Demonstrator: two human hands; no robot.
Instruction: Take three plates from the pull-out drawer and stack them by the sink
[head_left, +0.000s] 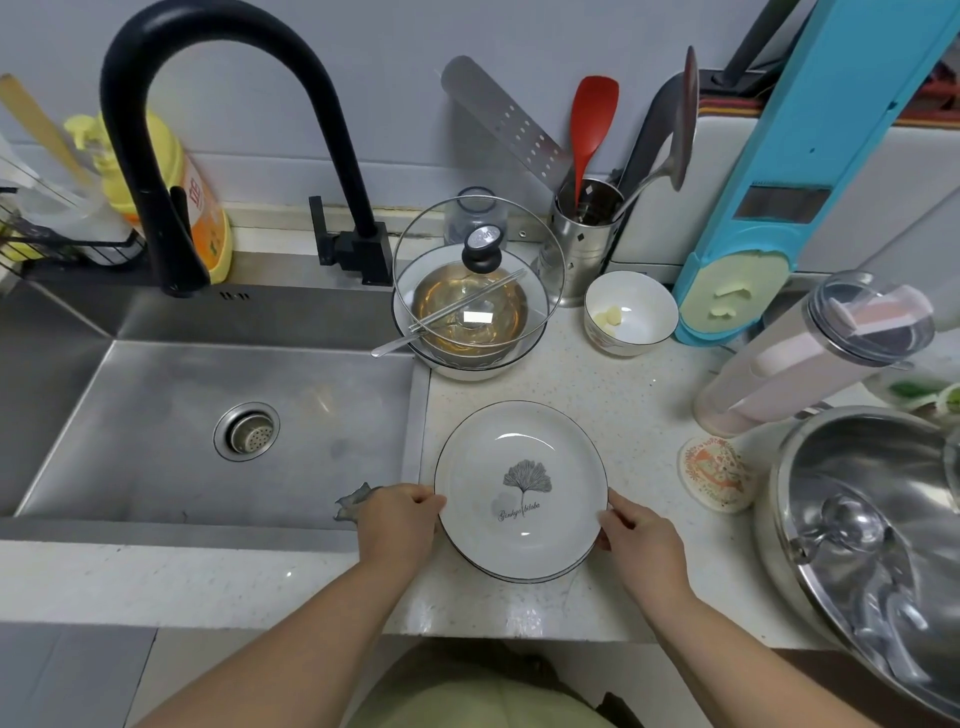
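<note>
White plates (521, 491) stacked, count unclear, left hand (397, 525) and right hand (641, 551) gripping rims

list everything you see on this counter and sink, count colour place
plates: at least two stacked, white with black rim, counter right of sink
sink: one, steel, left
faucet: one, black, behind sink
glass lid: one, clear, leaning on stacked bowls behind plates
small bowl: one, white, right of lid
utensil holder: one, steel, by wall
detergent bottle: one, yellow, behind faucet
steel pot: one, far right
coaster: one, orange-white, right of plates
left hand: grips plates' left rim
right hand: grips right rim
</note>
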